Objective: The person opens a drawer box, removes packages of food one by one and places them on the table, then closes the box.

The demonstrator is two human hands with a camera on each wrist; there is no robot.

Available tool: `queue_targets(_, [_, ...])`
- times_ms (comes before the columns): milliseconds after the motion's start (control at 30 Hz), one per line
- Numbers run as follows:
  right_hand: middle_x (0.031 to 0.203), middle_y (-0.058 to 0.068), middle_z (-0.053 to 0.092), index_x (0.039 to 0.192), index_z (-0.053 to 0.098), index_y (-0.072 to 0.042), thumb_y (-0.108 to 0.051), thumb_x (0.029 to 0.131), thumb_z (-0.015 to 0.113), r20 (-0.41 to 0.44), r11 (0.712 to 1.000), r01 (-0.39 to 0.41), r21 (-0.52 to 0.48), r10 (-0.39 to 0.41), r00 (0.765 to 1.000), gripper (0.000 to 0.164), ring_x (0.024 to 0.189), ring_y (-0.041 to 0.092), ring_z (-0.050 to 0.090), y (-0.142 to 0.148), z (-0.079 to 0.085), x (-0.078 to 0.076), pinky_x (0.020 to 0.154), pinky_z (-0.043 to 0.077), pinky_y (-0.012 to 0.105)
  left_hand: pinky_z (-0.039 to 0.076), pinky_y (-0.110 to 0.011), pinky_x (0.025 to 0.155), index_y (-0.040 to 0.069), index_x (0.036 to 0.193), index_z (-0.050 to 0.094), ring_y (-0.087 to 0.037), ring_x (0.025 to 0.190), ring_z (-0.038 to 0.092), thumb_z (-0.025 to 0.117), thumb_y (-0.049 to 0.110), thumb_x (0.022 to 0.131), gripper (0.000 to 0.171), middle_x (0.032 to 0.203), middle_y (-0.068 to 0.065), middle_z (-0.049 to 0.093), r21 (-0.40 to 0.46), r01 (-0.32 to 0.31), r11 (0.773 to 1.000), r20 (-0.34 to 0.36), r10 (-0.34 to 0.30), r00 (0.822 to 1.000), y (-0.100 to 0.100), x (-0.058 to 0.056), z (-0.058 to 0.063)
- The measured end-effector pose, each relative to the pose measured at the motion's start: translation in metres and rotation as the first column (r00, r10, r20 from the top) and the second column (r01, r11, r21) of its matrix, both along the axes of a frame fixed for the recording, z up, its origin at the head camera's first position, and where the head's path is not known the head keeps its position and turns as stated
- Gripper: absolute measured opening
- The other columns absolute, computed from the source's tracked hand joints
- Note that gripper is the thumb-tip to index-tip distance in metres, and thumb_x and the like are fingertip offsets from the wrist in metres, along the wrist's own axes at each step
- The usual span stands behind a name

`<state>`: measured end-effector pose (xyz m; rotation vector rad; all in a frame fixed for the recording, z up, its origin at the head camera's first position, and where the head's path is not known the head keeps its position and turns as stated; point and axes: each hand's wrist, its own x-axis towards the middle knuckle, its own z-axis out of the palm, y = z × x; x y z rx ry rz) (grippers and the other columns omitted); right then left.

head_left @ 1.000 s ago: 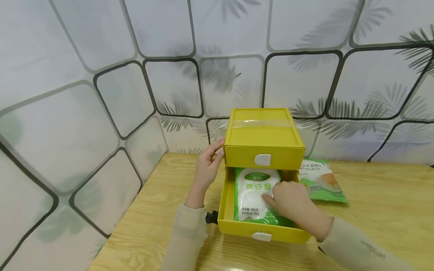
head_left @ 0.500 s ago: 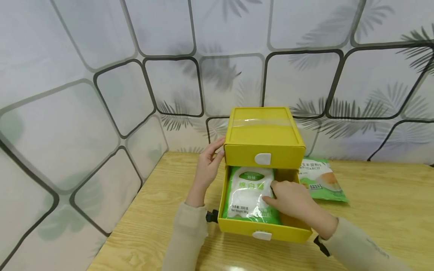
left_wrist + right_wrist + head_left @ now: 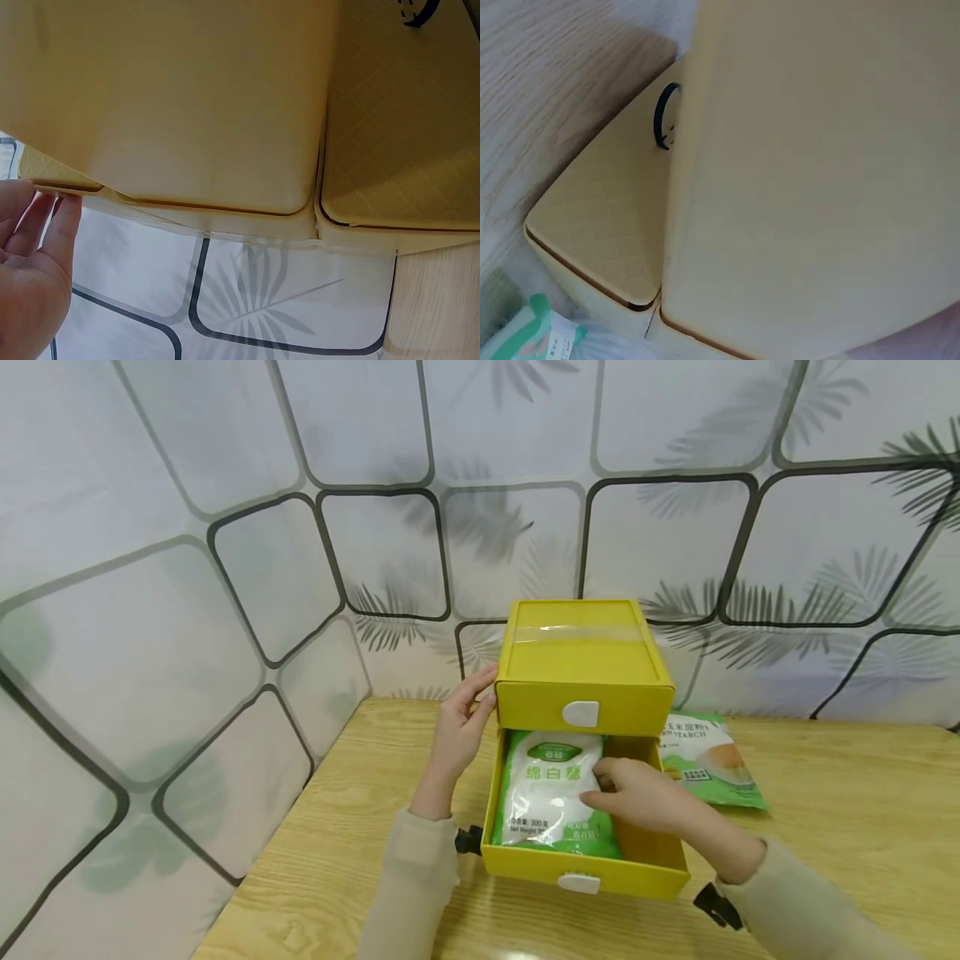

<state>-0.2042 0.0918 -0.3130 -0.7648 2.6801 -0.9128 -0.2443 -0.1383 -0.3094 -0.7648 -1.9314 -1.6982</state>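
A white and green bag of soft white sugar lies face up in the pulled-out lower drawer of a yellow two-drawer box. It sits against the drawer's left side. My right hand is inside the drawer at the bag's right edge, fingers loosely bent and thumb over the print; its fingertips are partly hidden. With its fingers extended, my left hand touches the left side of the upper section. In the left wrist view that hand has its fingertips along the box's edge.
A bag of cornstarch lies on the wooden table to the right of the box, partly behind it. The upper drawer, with its white tab, is closed. A patterned wall covering rises behind the table.
The sugar bag has moved left in the drawer, baring the drawer's right side. My right hand has drawn back slightly to the right with its fingers loosened. The left hand has stayed put.
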Motion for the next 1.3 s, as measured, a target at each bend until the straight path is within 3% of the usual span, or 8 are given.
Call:
queue_targets(133, [0.094, 0.017, 0.056, 0.102, 0.053, 0.009, -0.02, 0.087, 0.055, 0.128, 0.994, 0.019, -0.112, -0.004, 0.992, 0.032, 0.086, 0.027, 0.054, 0.002, 0.003, 0.003, 0.069, 0.046, 0.037, 0.043, -0.031, 0.087, -0.017, 0.117, 0.046, -0.033, 0.117, 0.041, 0.043, -0.011, 0.088, 0.03, 0.125, -0.028, 0.041, -0.013, -0.005, 1.0, 0.008, 0.006, 1.0, 0.001, 0.005, 0.005])
queue_targets(233, [0.119, 0.031, 0.045, 0.121, 0.038, 0.019, -0.016, 0.089, 0.052, 0.264, 0.97, 0.104, -0.222, -0.043, 0.964, 0.049, 0.106, 0.038, 0.047, 0.003, 0.003, 0.005, 0.081, 0.045, 0.043, 0.043, -0.031, 0.086, -0.017, 0.117, 0.046, -0.034, 0.117, 0.04, 0.043, -0.012, 0.087, 0.03, 0.125, -0.03, 0.041, -0.013, -0.007, 1.0, 0.001, 0.007, 1.0, 0.001, 0.005, 0.005])
queue_targets(500, [0.135, 0.035, 0.017, 0.132, 0.007, 0.019, -0.016, 0.092, 0.044, 0.594, 0.832, 0.297, -0.468, 0.047, 0.803, 0.065, 0.121, 0.044, 0.027, 0.003, -0.004, 0.002, 0.094, 0.034, 0.047, 0.044, -0.032, 0.086, -0.016, 0.118, 0.047, -0.031, 0.117, 0.041, 0.044, -0.01, 0.088, 0.031, 0.126, -0.028, 0.041, -0.001, 0.012, 1.0, -0.029, -0.012, 1.0, -0.002, -0.005, -0.006])
queue_targets(600, [0.136, 0.035, 0.013, 0.131, -0.001, 0.021, -0.017, 0.092, 0.044, 0.63, 0.807, 0.309, -0.504, 0.099, 0.77, 0.07, 0.122, 0.042, 0.026, 0.002, -0.007, 0.0, 0.096, 0.03, 0.048, 0.044, -0.031, 0.085, -0.014, 0.119, 0.048, -0.028, 0.117, 0.041, 0.045, -0.006, 0.089, 0.031, 0.126, -0.025, 0.042, 0.007, 0.018, 1.0, -0.038, -0.018, 0.999, -0.003, -0.013, -0.013])
queue_targets(767, [0.137, 0.035, 0.009, 0.131, -0.001, 0.021, -0.016, 0.092, 0.046, 0.601, 0.828, 0.297, -0.476, 0.059, 0.797, 0.072, 0.123, 0.042, 0.024, -0.001, -0.012, 0.0, 0.097, 0.027, 0.051, 0.044, -0.03, 0.085, -0.012, 0.119, 0.049, -0.026, 0.117, 0.042, 0.046, -0.004, 0.089, 0.031, 0.126, -0.025, 0.043, 0.015, 0.021, 1.0, -0.042, -0.021, 0.999, -0.003, -0.017, -0.015])
queue_targets(933, [0.134, 0.035, 0.017, 0.13, 0.003, 0.021, -0.016, 0.091, 0.047, 0.571, 0.848, 0.306, -0.432, -0.005, 0.821, 0.07, 0.119, 0.041, 0.031, -0.005, -0.014, 0.001, 0.096, 0.029, 0.051, 0.044, -0.032, 0.085, -0.016, 0.117, 0.047, -0.031, 0.117, 0.041, 0.044, -0.01, 0.088, 0.03, 0.125, -0.029, 0.042, 0.011, 0.014, 1.0, -0.033, -0.014, 0.999, 0.0, -0.006, -0.004])
queue_targets(1167, [0.112, 0.024, 0.047, 0.122, 0.025, 0.014, -0.008, 0.091, 0.046, 0.582, 0.823, 0.334, -0.46, -0.005, 0.813, 0.043, 0.09, 0.022, 0.055, -0.009, -0.018, 0.0, 0.077, 0.048, 0.039, 0.044, -0.037, 0.085, -0.018, 0.117, 0.046, -0.034, 0.116, 0.041, 0.043, -0.012, 0.088, 0.03, 0.125, -0.031, 0.041, -0.01, 0.008, 1.0, -0.017, -0.008, 1.0, 0.001, 0.004, 0.005])
queue_targets(1300, [0.108, 0.021, 0.05, 0.116, 0.028, 0.013, -0.004, 0.091, 0.045, 0.582, 0.809, 0.337, -0.481, 0.007, 0.813, 0.035, 0.087, 0.02, 0.056, -0.01, -0.018, 0.0, 0.074, 0.049, 0.038, 0.044, -0.04, 0.085, -0.017, 0.117, 0.046, -0.034, 0.116, 0.041, 0.043, -0.011, 0.088, 0.03, 0.125, -0.031, 0.04, -0.015, 0.012, 1.0, -0.017, -0.012, 1.0, 0.0, 0.004, 0.005])
